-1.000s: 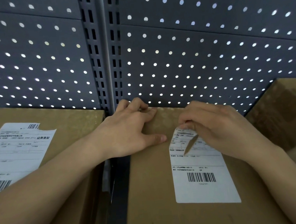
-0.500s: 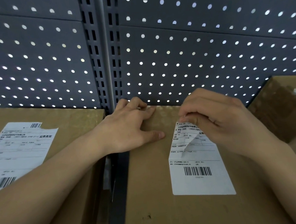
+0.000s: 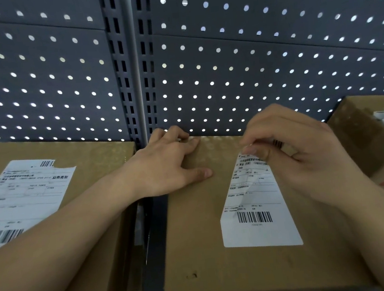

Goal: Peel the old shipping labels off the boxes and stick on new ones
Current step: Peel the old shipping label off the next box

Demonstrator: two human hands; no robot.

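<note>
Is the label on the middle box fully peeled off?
No: the right hand pinches the lifted top of the label, while its barcode end lies flat on the box.

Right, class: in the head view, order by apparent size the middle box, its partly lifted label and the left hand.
1. middle box, clearly largest.
2 and 3. label and left hand look about alike; the hand lies farther from the camera, so I leave them unranked.

Three boxes stand before the pegboard [image 3: 261,67]: left box [image 3: 97,155], middle box [image 3: 197,251], right box [image 3: 360,132]; labels on two.
</note>
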